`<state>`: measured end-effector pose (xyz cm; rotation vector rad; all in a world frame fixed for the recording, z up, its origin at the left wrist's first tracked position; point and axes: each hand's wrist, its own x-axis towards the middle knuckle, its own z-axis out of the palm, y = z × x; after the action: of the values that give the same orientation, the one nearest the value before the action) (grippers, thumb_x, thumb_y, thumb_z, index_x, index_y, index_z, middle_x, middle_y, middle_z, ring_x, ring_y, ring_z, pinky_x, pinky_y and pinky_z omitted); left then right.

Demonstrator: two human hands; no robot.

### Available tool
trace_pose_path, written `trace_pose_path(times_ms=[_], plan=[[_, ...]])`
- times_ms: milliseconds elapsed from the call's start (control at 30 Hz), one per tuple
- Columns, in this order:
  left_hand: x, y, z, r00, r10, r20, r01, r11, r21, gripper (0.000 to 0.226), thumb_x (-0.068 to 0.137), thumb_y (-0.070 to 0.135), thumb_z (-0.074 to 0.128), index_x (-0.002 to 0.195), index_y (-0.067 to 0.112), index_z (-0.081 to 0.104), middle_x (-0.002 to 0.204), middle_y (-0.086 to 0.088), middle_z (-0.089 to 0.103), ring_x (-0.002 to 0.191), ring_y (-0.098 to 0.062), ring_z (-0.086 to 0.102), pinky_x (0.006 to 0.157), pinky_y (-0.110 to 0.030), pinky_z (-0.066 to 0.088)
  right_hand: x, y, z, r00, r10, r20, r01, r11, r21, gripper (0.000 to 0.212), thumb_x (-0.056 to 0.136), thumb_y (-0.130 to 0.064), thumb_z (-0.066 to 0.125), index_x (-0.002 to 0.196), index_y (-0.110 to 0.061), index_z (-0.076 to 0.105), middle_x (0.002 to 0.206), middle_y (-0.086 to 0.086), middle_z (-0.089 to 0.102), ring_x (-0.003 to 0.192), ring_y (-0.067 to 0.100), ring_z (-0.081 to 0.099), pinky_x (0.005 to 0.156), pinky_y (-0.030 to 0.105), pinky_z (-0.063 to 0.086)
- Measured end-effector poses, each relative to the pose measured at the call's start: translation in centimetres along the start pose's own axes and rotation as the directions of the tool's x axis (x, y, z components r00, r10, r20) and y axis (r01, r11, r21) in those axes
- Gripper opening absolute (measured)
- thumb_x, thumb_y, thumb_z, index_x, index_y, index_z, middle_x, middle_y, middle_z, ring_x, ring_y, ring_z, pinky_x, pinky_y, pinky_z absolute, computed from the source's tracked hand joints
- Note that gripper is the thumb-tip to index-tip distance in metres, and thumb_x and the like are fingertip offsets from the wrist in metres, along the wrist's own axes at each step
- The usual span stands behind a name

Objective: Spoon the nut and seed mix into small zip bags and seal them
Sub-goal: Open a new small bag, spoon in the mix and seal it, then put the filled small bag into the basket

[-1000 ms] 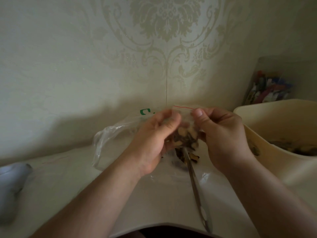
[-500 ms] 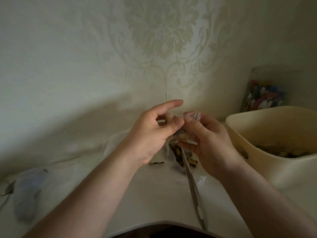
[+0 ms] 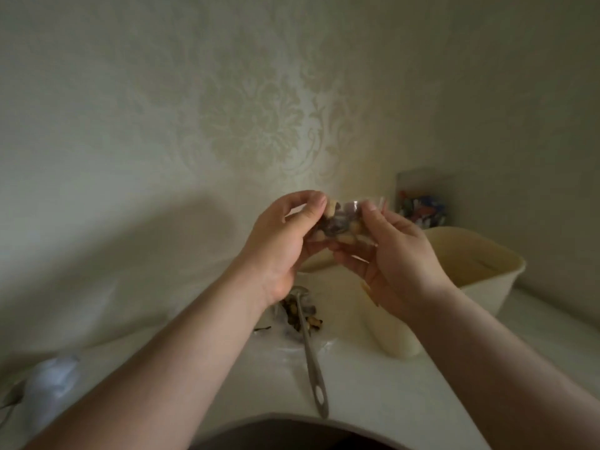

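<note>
A small clear zip bag (image 3: 341, 225) filled with nuts and seeds is held up in the air between both hands, in front of the wall. My left hand (image 3: 282, 241) pinches its left end with thumb and fingers. My right hand (image 3: 389, 251) pinches its right end, fingers curled under it. Below on the white table lies a metal spoon (image 3: 308, 349), its bowl resting on a small heap of nut and seed mix (image 3: 300, 315). The cream tub (image 3: 474, 271) on the right is partly hidden by my right hand.
A patterned wall rises close behind the table. A clear container of coloured items (image 3: 422, 206) stands behind the tub. A pale bluish object (image 3: 48, 384) lies at the table's left. The table's front edge (image 3: 292, 417) curves near me.
Both hands have lifted the filled bag higher and now hold it sideways by its ends. The view has shifted left, so the tub sits nearer the centre.
</note>
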<state>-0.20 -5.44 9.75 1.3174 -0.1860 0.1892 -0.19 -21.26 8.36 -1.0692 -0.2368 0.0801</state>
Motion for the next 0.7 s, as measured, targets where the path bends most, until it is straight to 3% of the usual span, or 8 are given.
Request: trace_pose_path(times_ms=[100,167,233,333,433,500,600,700], plan=[[0.7,-0.5,3.7,0.999,-0.018,0.031,0.016,0.997,0.069,0.018,0.093,0.025,0.076,0.105,0.012,0.073,0.094,-0.004,0.074,0.089,-0.019,0.070,0.079,-0.032,0.061,0.9,-3.2,-3.0,0.999,-0.035,-0.039,0.028,0.984,-0.175,0.031,0.107,-0.037,0.056,0.104,-0.012,0.073,0.093,0.015,0.078,0.076,0.024,0.075,0.062,0.031,0.059],[1.4,-1.3,5.8,1.000,-0.004,-0.013,0.006,0.988,0.153,0.007,0.097,0.016,0.073,0.101,0.010,0.074,0.089,-0.007,0.074,0.081,-0.020,0.068,0.074,-0.032,0.061,2.0,-4.9,-5.4,1.000,-0.010,0.024,0.018,0.940,-0.341,0.034,0.106,-0.039,0.057,0.107,-0.008,0.072,0.090,0.017,0.076,0.071,0.021,0.072,0.057,0.027,0.057],[2.5,-2.7,6.8,0.998,0.056,-0.030,-0.040,0.921,0.387,0.007,0.097,0.021,0.070,0.098,0.016,0.075,0.085,-0.001,0.076,0.075,-0.016,0.069,0.072,-0.032,0.061,2.9,-5.7,-7.6,0.993,0.063,0.098,-0.004,0.862,-0.507,0.026,0.102,-0.033,0.065,0.104,-0.008,0.072,0.099,0.024,0.076,0.074,0.021,0.070,0.058,0.025,0.056],[3.7,-4.6,6.5,0.986,0.138,0.092,-0.150,0.509,0.848,0.013,0.091,0.045,0.071,0.093,0.034,0.075,0.087,0.015,0.074,0.083,-0.004,0.069,0.075,-0.027,0.057,4.5,-5.6,-10.0,0.991,0.124,0.043,-0.054,0.680,-0.732,0.013,0.095,-0.022,0.076,0.090,-0.010,0.075,0.094,0.026,0.076,0.072,0.023,0.071,0.063,0.033,0.058],[4.3,-5.8,5.8,0.982,0.098,0.163,-0.178,0.181,0.967,0.016,0.090,0.051,0.068,0.095,0.038,0.076,0.090,0.016,0.074,0.088,-0.010,0.068,0.084,-0.035,0.056,5.6,-4.6,-10.7,0.979,0.199,-0.043,-0.110,0.342,-0.933,0.011,0.093,-0.026,0.078,0.088,-0.016,0.082,0.084,0.006,0.080,0.076,0.022,0.077,0.076,0.039,0.065],[4.7,-6.2,5.6,0.982,0.053,0.179,-0.177,-0.038,0.983,0.020,0.094,0.048,0.061,0.098,0.037,0.077,0.091,0.011,0.073,0.092,-0.018,0.065,0.089,-0.040,0.046,5.9,-3.9,-10.2,0.956,0.270,-0.114,-0.160,0.155,-0.975,0.011,0.093,-0.033,0.077,0.089,-0.024,0.082,0.082,-0.001,0.079,0.075,0.017,0.077,0.071,0.032,0.065],[5.3,-6.5,5.6,0.982,0.017,0.186,-0.184,-0.089,0.979,0.019,0.097,0.040,0.058,0.091,0.033,0.075,0.084,0.009,0.070,0.086,-0.021,0.063,0.086,-0.043,0.040,6.7,-2.4,-9.8,0.919,0.348,-0.183,-0.228,0.092,-0.969,0.011,0.100,-0.021,0.069,0.105,-0.015,0.077,0.079,0.002,0.073,0.053,0.008,0.068,0.044,0.016,0.050],[5.4,-6.9,5.1,0.976,0.058,0.211,-0.209,-0.029,0.977,0.022,0.098,0.039,0.055,0.092,0.033,0.076,0.085,0.008,0.072,0.086,-0.022,0.066,0.085,-0.043,0.049,7.5,-0.9,-10.2,0.903,0.377,-0.204,-0.228,0.018,-0.973,0.018,0.101,-0.012,0.065,0.118,-0.011,0.070,0.099,0.007,0.070,0.079,0.018,0.072,0.059,0.023,0.060]])
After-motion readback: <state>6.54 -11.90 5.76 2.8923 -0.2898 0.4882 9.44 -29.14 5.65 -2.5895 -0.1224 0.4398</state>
